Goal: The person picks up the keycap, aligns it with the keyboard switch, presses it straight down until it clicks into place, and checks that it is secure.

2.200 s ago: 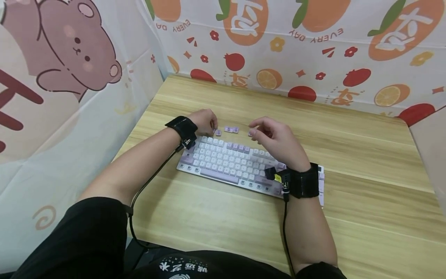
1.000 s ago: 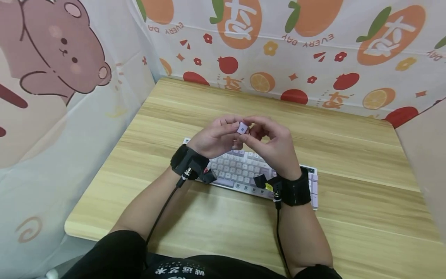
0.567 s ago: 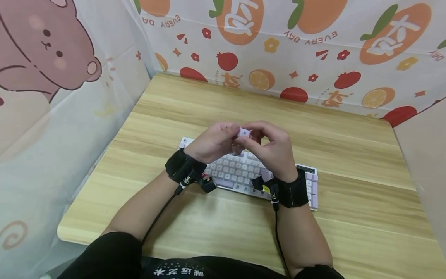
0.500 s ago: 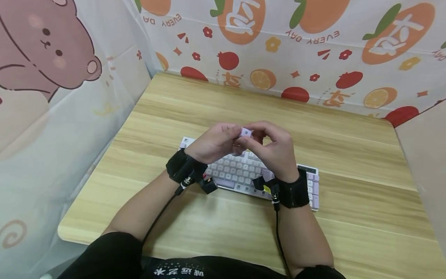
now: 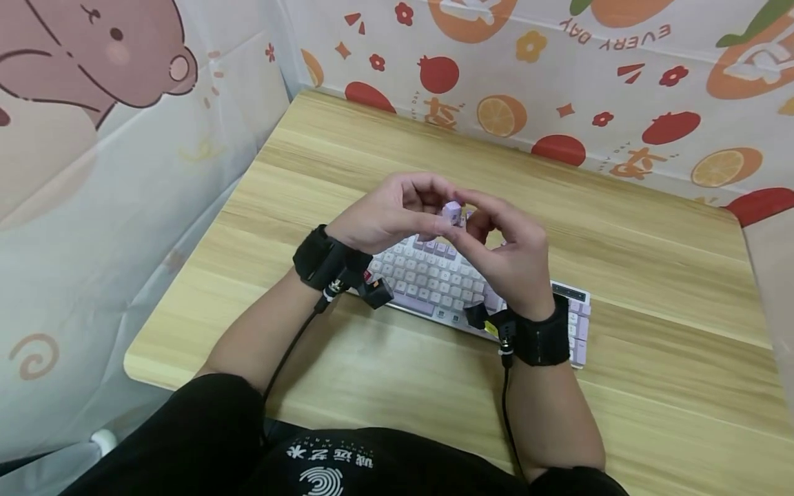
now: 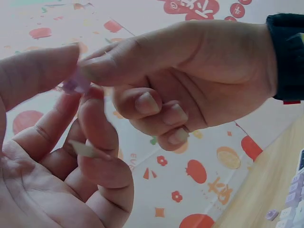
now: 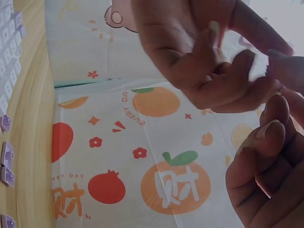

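A small lilac keycap [image 5: 452,212] is held up above the keyboard, between the fingertips of both hands. My left hand [image 5: 391,210] pinches it with thumb and index finger. From the other side the thumb and index finger of my right hand [image 5: 515,255] close on it, and the two thumb tips meet. In the left wrist view the keycap [image 6: 77,83] is partly covered by fingertips. The right wrist view shows my left hand [image 7: 199,61] above my right hand [image 7: 259,161], with the keycap mostly hidden. Below lies a white and lilac keyboard [image 5: 428,275], partly covered by both hands.
Several loose lilac keycaps [image 7: 7,154] lie on the wooden table [image 5: 298,179] beyond the keyboard's back edge. Bare switches [image 5: 440,314] show along its front row. Printed cloths [image 5: 459,76] hang behind and to the left. A cable runs along each forearm.
Earlier, my left hand was at the loose keycaps and my right hand hovered apart. Both have since met around one keycap, which has been turned between the fingers. The head view has also shifted.
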The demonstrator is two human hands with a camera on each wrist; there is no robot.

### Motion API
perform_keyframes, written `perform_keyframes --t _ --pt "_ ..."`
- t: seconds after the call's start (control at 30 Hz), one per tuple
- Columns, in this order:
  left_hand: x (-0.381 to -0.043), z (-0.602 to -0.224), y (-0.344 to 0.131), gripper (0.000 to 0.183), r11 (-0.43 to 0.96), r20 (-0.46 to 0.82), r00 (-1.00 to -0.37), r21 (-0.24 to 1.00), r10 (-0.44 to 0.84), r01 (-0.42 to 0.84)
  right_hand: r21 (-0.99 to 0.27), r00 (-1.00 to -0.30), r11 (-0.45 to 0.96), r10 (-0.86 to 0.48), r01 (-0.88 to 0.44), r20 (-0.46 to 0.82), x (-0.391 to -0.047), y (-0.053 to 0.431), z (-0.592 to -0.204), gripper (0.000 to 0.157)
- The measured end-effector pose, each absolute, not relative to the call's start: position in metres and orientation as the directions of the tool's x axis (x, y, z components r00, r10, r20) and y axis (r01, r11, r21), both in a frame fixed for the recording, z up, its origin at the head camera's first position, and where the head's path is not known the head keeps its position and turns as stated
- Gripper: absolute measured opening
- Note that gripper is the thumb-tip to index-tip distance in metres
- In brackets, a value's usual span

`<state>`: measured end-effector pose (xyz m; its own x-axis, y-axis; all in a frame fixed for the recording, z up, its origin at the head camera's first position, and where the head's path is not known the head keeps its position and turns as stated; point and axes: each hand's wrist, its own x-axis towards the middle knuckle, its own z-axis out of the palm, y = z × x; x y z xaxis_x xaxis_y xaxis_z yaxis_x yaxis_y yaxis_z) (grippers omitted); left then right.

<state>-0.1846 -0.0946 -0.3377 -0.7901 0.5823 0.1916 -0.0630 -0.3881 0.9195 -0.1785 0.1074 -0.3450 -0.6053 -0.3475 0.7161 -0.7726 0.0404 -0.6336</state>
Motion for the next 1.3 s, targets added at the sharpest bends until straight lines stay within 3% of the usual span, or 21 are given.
perform_keyframes --t 0.17,0.5,0.73,1.0,1.17,1.3 --pt "-0.184 -0.336 -0.095 0.022 -0.379 0.193 -0.799 0.924 0.570 -0.047 -0.618 -0.596 0.034 -0.312 -0.785 0.740 -0.177 0.106 -0.347 0.041" --pt "-0.180 -0.335 -0.099 0.024 -0.305 0.202 -0.865 0.951 0.459 0.061 -0.595 -0.588 0.067 -0.279 -0.801 0.759 -0.177 0.102 -0.349 0.029" --pt "-0.182 -0.331 -0.099 0.016 -0.250 0.214 -0.883 0.961 0.417 0.115 -0.576 -0.584 0.115 -0.266 -0.809 0.767 -0.179 0.105 -0.349 0.020" --pt "-0.182 -0.326 -0.105 0.032 -0.145 0.188 -0.875 0.980 0.446 0.136 -0.564 -0.588 0.174 -0.318 -0.807 0.744 -0.178 0.101 -0.350 0.019" --pt "-0.177 -0.322 -0.109 0.031 -0.111 0.173 -0.873 0.984 0.455 0.137 -0.531 -0.563 0.192 -0.348 -0.826 0.750 -0.176 0.097 -0.347 0.019" --pt "-0.171 -0.333 -0.122 0.027 0.035 0.118 -0.890 0.988 0.440 0.148 -0.524 -0.573 0.237 -0.410 -0.818 0.709 -0.175 0.090 -0.351 0.017"
